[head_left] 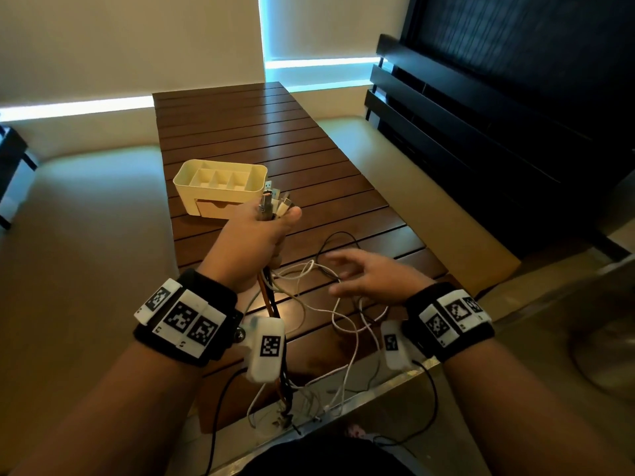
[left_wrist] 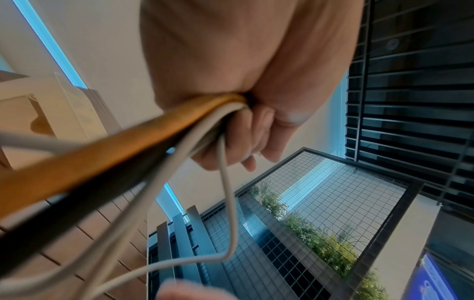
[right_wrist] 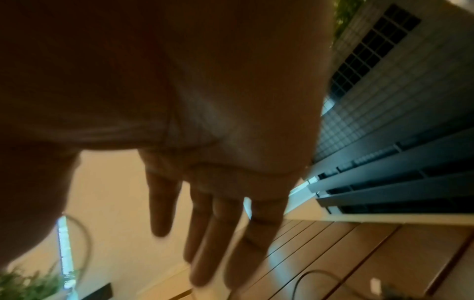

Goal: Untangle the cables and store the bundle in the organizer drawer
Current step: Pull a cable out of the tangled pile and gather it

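table (head_left: pixel 309 159): brown slatted top, extends ahead of both hands and under them.

organizer (head_left: pixel 220 187): cream box on the table, just beyond the left hand; open compartments on top, one drawer (head_left: pixel 214 208) in its near face, shut.

cables (head_left: pixel 338 316): white, black and orange leads. one end of the lot is gathered in the left hand, plug ends (head_left: pixel 275 204) sticking up above the fist. the rest hangs below the fist and lies in loose crossing loops on the table between the two wrists and under the right hand, some trailing over the near edge. not in the drawer.

left hand (head_left: pixel 256 240): raised above the table, fingers and thumb wrapped tight around the cable ends; left wrist view confirms the orange and white leads leaving the fist.

right hand (head_left: pixel 371 274): to the right of and lower than the left, apart from it, over the loose loops; fingers (right_wrist: pixel 218 233) straight and spread, blurred, gripping nothing. contact with the cables cannot be told.
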`<state>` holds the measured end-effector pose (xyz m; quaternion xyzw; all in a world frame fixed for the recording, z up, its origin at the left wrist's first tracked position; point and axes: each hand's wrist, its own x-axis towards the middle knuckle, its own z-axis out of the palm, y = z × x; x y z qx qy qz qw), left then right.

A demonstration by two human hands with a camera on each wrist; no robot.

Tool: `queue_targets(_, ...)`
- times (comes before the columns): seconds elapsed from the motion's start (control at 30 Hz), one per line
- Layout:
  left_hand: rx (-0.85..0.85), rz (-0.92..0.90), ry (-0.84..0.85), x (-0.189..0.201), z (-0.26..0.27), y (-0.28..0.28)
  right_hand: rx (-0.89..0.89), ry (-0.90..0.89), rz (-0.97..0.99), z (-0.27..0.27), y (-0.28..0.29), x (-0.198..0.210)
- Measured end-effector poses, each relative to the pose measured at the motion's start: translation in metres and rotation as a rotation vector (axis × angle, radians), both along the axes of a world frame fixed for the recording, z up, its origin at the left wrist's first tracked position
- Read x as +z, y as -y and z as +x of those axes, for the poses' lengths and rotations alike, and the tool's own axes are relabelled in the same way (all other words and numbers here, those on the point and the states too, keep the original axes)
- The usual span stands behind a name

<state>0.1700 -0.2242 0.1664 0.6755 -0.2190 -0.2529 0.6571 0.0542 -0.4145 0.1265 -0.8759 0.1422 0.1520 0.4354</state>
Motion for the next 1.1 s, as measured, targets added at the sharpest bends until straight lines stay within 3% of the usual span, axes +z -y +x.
queue_targets(0.1,-0.015,-0.031,-0.012,-0.001,-0.003,0.007,0.032,0.121,0.209,0.003,-0.018,0.002)
queue_targets(0.3,0.006,-0.104,-0.036,-0.005,-0.003,0.01,0.247,-0.31,0.373,-0.005,-0.027,-0.001)
queue_targets(0.37,0.013,-0.127,-0.036,-0.007,-0.003,0.011,0.24,-0.299,0.217,-0.003,-0.019,0.005)
queue_targets(0.47,0.027,-0.141,-0.038,-0.009,-0.003,0.014,0.171,-0.188,-0.086,0.003,-0.003,0.022)
queue_targets(0.57,0.049,-0.085,0.024,-0.011,-0.003,0.021,0.012,0.129,-0.197,0.012,0.011,0.032)
queue_targets(0.67,0.04,-0.022,0.049,-0.015,-0.008,0.03,-0.079,0.445,0.123,0.022,0.014,0.039)
queue_targets(0.8,0.02,-0.022,-0.038,-0.017,-0.015,0.04,0.096,0.439,0.435,0.026,0.012,0.045)
queue_targets(0.87,0.041,-0.004,-0.019,-0.016,-0.015,0.041,-0.006,0.452,0.486,0.029,0.025,0.037)
queue_targets(0.97,0.082,0.008,0.023,-0.016,-0.013,0.042,-0.402,0.438,0.386,0.034,0.057,0.002)
queue_targets(1.03,0.095,-0.012,0.011,-0.016,-0.013,0.044,-0.576,0.269,0.217,0.035,0.089,-0.039)
queue_targets(1.1,0.108,-0.014,0.011,-0.015,-0.014,0.045,-0.619,0.062,0.108,0.03,0.118,-0.084)
